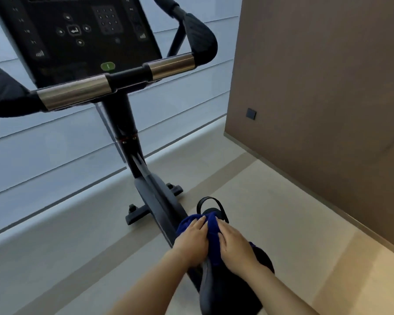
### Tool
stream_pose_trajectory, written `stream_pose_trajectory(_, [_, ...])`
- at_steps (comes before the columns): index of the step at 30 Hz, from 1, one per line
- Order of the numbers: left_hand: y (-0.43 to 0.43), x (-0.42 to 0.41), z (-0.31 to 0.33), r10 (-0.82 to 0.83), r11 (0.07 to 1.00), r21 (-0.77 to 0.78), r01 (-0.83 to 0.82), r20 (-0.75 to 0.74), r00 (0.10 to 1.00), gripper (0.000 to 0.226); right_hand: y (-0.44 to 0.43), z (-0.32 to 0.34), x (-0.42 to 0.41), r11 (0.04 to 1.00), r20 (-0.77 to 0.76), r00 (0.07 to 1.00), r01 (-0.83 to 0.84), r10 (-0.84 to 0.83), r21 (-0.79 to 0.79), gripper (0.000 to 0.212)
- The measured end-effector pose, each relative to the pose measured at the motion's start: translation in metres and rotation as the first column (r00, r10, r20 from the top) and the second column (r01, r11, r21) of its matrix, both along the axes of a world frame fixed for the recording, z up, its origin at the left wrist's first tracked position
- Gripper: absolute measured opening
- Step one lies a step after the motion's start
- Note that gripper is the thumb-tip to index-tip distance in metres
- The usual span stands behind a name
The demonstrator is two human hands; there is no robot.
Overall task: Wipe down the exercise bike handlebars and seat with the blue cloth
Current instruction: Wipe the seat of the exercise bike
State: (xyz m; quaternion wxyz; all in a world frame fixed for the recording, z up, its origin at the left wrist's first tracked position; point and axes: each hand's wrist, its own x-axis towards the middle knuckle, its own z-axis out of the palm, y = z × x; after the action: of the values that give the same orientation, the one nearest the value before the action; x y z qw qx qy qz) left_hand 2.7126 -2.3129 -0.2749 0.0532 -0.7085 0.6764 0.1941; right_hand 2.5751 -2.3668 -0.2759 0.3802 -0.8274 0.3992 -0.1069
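The blue cloth (210,226) lies draped over the front of the black bike seat (225,289) at the bottom centre. My left hand (191,242) presses flat on the cloth's left side with straight fingers. My right hand (234,244) lies on the cloth's right side, fingers curled over it. The handlebars (114,85) cross the upper left, with two metal sleeves and black padded ends. Above them sits the dark console (82,35).
The bike's black column (132,155) runs down to its base feet (137,214) on the beige floor. A pedal strap (210,204) shows just beyond the cloth. A brown wall (328,87) with a small dark socket (251,114) stands on the right; pale window panels lie behind.
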Motion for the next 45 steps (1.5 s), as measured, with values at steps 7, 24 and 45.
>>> stream_pose_trajectory(7, [0.01, 0.02, 0.013, -0.115, 0.987, -0.133, 0.085, -0.237, 0.965, 0.042, 0.034, 0.008, 0.007, 0.961, -0.08, 0.96, 0.262, -0.269, -0.086, 0.041])
stream_pose_trajectory(24, [0.054, -0.021, 0.01, -0.402, 0.913, -0.096, 0.396, -0.055, 0.914, 0.048, 0.097, 0.026, -0.05, 0.807, -0.136, 0.834, 0.456, -0.535, -0.375, 0.04])
stream_pose_trajectory(45, [-0.027, -0.029, 0.005, -0.583, 0.806, 0.124, 0.579, -0.003, 0.812, 0.054, 0.066, 0.007, -0.017, 0.62, -0.244, 0.586, 0.779, -0.772, -0.091, 0.056])
